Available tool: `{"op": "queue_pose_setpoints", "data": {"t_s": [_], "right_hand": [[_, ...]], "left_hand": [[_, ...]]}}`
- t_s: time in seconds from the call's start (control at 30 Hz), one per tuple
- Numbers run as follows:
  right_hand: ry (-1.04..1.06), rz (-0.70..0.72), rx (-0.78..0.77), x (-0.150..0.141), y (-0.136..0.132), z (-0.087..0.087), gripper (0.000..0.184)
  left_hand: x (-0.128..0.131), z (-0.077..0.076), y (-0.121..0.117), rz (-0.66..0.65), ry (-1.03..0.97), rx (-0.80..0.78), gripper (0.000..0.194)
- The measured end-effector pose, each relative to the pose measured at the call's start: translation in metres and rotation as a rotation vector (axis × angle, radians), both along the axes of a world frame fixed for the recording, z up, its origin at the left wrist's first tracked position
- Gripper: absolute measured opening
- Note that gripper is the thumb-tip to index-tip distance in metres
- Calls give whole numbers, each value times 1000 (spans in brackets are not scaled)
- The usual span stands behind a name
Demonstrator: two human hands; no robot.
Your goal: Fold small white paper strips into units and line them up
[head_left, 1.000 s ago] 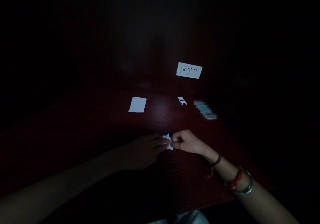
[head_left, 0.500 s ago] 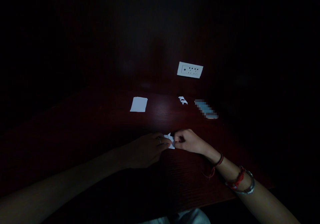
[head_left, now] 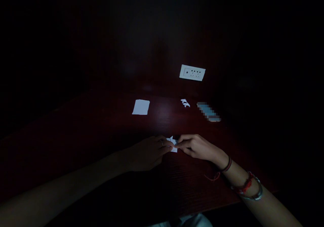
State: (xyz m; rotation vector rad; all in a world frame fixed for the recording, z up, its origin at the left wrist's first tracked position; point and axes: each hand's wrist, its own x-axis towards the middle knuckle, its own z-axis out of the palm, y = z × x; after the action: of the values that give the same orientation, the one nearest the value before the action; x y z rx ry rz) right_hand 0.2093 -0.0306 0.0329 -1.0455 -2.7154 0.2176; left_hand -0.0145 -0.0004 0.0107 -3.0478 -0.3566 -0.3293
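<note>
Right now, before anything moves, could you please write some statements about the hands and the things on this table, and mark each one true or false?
1. The fingers of both the left hand and the right hand are at the small folded paper. True.
2. The phone lies on the left side of the picture. False: the phone lies to the right, beyond the right hand.
3. The wall socket is white. True.
4. A ring is worn on the right hand. False: the visible ring is on the left hand.
5. The flat white paper lies apart from both hands. True.
6. The left wrist wears a red bracelet. False: the red bracelet is on the right arm.
</note>
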Motion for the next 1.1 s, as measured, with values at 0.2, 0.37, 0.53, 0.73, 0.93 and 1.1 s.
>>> {"op": "queue_pose_setpoints", "data": {"t_s": [0.2, 0.37, 0.53, 0.73, 0.93, 1.1], "right_hand": [[-65, 15, 51, 0, -1, 4, 32], [-49, 29, 36, 1, -2, 8, 30], [70, 72, -87, 8, 2, 5, 28], [175, 22, -78, 14, 9, -2, 32], [27, 27, -50, 12, 8, 1, 34], [-6, 26, -44, 11, 7, 2, 33]], "left_hand": [[1, 4, -1, 11, -3, -14, 39], [0, 2, 0, 18, -9, -28, 40], [-3, -3, 0, 3, -37, -35, 42], [-6, -6, 0, 26, -74, -57, 45], [-5, -6, -1, 29, -63, -56, 47], [-4, -7, 0, 23, -95, -69, 48]]}}
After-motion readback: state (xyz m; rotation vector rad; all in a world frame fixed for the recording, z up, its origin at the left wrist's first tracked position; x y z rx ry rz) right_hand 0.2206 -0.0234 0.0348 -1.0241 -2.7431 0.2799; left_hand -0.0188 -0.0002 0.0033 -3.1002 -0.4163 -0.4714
